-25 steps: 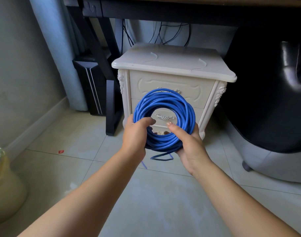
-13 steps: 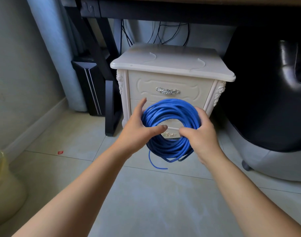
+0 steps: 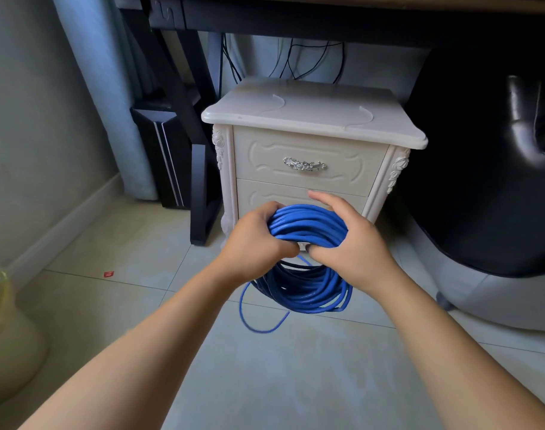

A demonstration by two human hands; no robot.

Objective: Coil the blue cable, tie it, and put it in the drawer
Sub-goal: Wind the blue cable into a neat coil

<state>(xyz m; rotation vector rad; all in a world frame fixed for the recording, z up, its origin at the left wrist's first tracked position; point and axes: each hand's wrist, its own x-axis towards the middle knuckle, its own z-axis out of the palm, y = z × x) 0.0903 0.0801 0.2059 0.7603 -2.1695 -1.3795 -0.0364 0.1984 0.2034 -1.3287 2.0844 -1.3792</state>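
The fingers point(image 3: 269, 210) of the left hand point(image 3: 255, 240) curl over the left side of the coiled blue cable point(image 3: 308, 225). The right hand point(image 3: 355, 246) grips the right side, with the thumb tucked under. The coil hangs above the tiled floor point(image 3: 265, 383), in front of the lower drawer point(image 3: 265, 193) of a white nightstand point(image 3: 311, 119) under a dark desk point(image 3: 327, 17). This drawer's handle is hidden behind the coil. Compared with half a second ago, the coil is lower and pressed flatter, and a loose loop hangs further down.
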